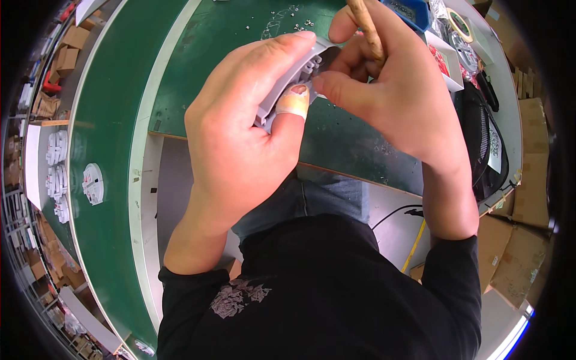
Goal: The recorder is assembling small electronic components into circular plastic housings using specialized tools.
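Observation:
My left hand (237, 120) is closed around a grey plastic housing (277, 99), held above the green work table. Its thumb, wrapped at the tip in yellowish tape (292, 103), lies along the open inner side, where small moulded posts (309, 67) show. My right hand (402, 90) grips a brown wooden-looking stick (367, 29), whose upper end leaves the picture. The right thumb and curled fingers are at the housing's right edge; whether they also pinch a small part there is hidden.
Small metal pieces (308, 24) lie scattered on the green table (348, 141). At the back right are a blue bin (414, 13), a white box (454, 67) of red parts and a tape roll (459, 25). A black mesh bag (477, 138) sits right. White round part (92, 183) rests on the left green belt (108, 120).

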### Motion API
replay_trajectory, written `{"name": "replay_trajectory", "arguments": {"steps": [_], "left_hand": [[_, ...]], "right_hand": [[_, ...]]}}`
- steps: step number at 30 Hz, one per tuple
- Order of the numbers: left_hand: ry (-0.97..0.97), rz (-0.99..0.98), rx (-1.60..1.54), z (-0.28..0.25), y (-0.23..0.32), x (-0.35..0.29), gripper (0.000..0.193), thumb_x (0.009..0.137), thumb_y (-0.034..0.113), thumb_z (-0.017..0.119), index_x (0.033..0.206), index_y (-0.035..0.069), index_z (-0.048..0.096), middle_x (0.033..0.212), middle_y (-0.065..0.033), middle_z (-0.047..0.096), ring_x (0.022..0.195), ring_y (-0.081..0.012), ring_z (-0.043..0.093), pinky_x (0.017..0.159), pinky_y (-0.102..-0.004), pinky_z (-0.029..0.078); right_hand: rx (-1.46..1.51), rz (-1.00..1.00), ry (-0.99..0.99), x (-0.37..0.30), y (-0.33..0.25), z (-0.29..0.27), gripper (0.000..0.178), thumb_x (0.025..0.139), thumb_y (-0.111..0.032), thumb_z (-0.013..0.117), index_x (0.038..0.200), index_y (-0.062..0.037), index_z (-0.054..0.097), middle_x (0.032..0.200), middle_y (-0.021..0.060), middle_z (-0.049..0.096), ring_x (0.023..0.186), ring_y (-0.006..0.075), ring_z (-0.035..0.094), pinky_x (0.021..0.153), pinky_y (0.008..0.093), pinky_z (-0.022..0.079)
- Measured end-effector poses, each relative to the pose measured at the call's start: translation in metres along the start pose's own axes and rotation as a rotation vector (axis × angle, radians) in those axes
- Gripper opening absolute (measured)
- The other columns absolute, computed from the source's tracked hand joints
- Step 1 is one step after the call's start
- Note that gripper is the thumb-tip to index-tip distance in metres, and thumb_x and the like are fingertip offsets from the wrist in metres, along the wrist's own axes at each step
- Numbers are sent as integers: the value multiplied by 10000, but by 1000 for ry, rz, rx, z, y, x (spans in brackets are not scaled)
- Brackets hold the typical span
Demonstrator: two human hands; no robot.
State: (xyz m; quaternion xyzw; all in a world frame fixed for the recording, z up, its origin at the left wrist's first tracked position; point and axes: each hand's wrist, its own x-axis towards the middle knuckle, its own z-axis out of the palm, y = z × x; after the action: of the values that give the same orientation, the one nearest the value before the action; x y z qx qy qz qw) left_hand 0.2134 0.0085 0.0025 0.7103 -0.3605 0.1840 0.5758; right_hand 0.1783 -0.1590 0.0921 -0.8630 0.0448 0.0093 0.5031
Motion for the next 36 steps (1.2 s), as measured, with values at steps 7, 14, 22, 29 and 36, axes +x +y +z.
{"name": "replay_trajectory", "arguments": {"steps": [7, 14, 22, 29, 36], "left_hand": [[15, -176, -31, -5, 3, -1, 402, 864, -100, 660, 1254, -1, 649, 1186, -86, 675, 1076, -150, 654, 906, -282, 538], [5, -111, 53, 1, 3, -2, 366, 805, -70, 747, 1148, 11, 648, 1079, -39, 676, 938, -127, 662, 793, -286, 557], [11, 235, 364, 8, -12, -4, 402, 800, -46, 773, 1169, 19, 625, 989, -52, 685, 891, -144, 659, 742, -288, 563], [88, -209, -180, 7, -9, -10, 347, 816, -27, 752, 1138, 19, 632, 989, -56, 692, 853, -121, 659, 727, -272, 547], [98, -585, -648, 3, -14, -16, 304, 912, 65, 691, 1192, -11, 603, 1042, -52, 677, 971, -91, 626, 858, -265, 514]], "right_hand": [[-182, 46, 22, -7, -9, 3, 275, 842, 8, 724, 999, -32, 502, 775, 49, 575, 666, 77, 532, 580, 237, 422], [-166, -107, 0, -8, 10, 1, 284, 834, 3, 732, 1006, -51, 512, 789, 25, 589, 661, 59, 521, 578, 225, 416], [-194, -254, 63, -7, 30, 3, 284, 797, 68, 709, 979, -80, 549, 751, -53, 539, 619, 6, 404, 529, 199, 332], [-167, -385, 87, -14, 55, 8, 257, 791, 65, 726, 995, -65, 640, 783, -27, 587, 616, 35, 459, 529, 207, 365], [-684, -737, 251, -32, 65, 22, 149, 794, 22, 757, 897, -85, 738, 869, 43, 663, 743, 167, 665, 622, 264, 519]]}}
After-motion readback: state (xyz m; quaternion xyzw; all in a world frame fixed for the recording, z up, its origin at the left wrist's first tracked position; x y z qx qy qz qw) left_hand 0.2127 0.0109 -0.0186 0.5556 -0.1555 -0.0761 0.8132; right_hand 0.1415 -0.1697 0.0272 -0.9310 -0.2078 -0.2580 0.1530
